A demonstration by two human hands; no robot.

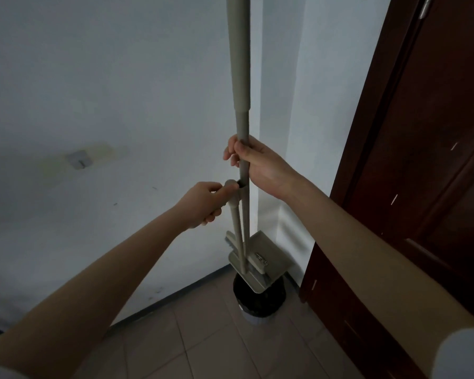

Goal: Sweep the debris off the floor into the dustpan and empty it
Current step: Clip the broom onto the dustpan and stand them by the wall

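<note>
— Step? Dustpan (pixel 260 258) hangs tipped over the bin (pixel 259 302), lower centre; emptying, seemingly.
— Right hand (pixel 257 165) wraps the broom handle (pixel 240 77); left hand (pixel 203 205) closes on the dustpan handle (pixel 231 198). Next: hold steady, then lift clear.

I see a plain white painted wall (pixel 107 77) filling the space left of and above the hands, dim and bluish in weak light. On it, left of the lower hand, sits a small square grey wall hook (pixel 78 160) on a yellowed patch (old adhesive or stain, I cannot tell). Right of the hands stands a dark reddish-brown wooden door (pixel 427 165) with recessed panels. Below the hands, beige square floor tiles (pixel 203 337) meet the wall along a dark seam.
</note>
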